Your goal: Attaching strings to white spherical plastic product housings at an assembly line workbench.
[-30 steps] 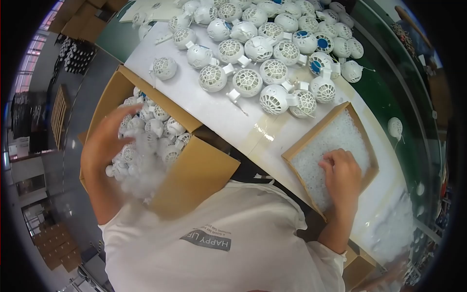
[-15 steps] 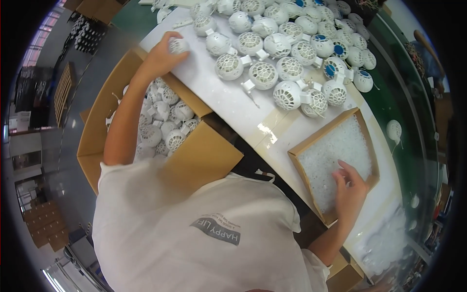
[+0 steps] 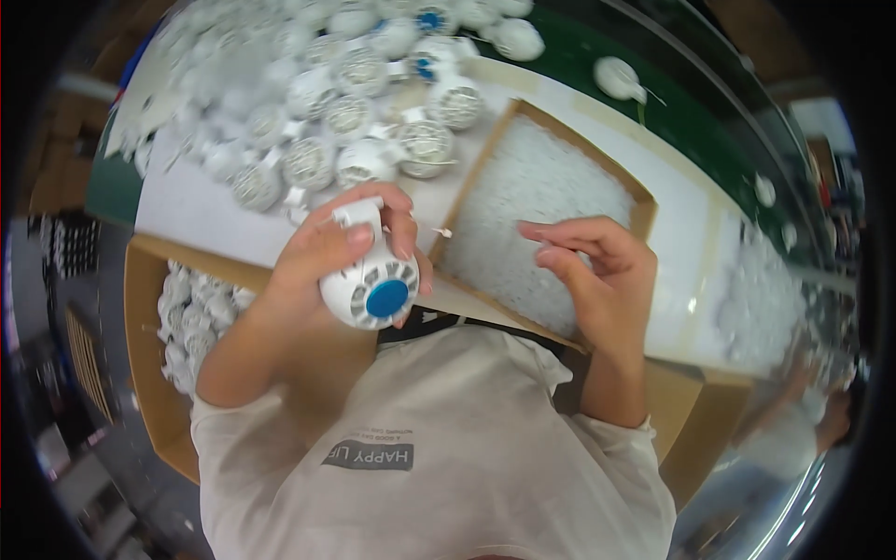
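Observation:
My left hand (image 3: 329,245) grips a small white round fan (image 3: 371,285) with a blue centre cap, held close to my chest above the table edge. My right hand (image 3: 597,271) hovers over the near side of a shallow cardboard tray (image 3: 644,207) filled with tiny white pieces. Its thumb and fingers are pinched together on something very small and pale that I cannot make out. The two hands are about a hand's width apart.
Many white round fans (image 3: 345,121) lie in a heap on the white table (image 3: 187,201) at the back. A large cardboard box (image 3: 149,373) to my left holds more of them. A green surface (image 3: 579,47) lies beyond.
My left hand came back from the far pile with a fan and now holds it near my chest. My right hand lifted out of the tray with its fingers pinched.

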A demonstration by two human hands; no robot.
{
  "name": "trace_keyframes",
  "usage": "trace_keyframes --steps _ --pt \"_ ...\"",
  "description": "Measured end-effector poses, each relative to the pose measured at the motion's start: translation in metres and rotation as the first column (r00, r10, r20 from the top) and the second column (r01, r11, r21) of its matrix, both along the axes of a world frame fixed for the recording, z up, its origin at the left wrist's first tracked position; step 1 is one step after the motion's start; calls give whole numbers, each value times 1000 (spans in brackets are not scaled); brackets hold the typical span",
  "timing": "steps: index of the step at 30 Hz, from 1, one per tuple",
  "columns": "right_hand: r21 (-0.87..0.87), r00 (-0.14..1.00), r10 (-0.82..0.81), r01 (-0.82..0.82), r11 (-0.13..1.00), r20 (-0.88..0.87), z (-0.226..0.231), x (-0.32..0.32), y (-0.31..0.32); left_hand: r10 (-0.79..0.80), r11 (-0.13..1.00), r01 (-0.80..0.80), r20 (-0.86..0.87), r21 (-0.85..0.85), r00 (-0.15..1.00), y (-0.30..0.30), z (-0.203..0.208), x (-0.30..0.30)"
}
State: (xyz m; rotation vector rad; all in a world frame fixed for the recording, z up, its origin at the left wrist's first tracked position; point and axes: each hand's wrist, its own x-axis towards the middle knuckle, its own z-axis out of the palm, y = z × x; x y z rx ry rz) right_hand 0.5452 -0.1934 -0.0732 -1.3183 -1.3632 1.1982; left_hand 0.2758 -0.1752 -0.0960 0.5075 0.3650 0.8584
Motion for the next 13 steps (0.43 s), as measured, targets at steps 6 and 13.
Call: trace_keyframes --steps 6,13 --pt "-14 943 36 -43 999 -331 -11 -5 -1 -109 984 122 -98 132 989 9 11 36" --pt "-169 801 90 -232 958 -592 -20 15 10 -51 985 81 -189 150 981 5 -4 53"
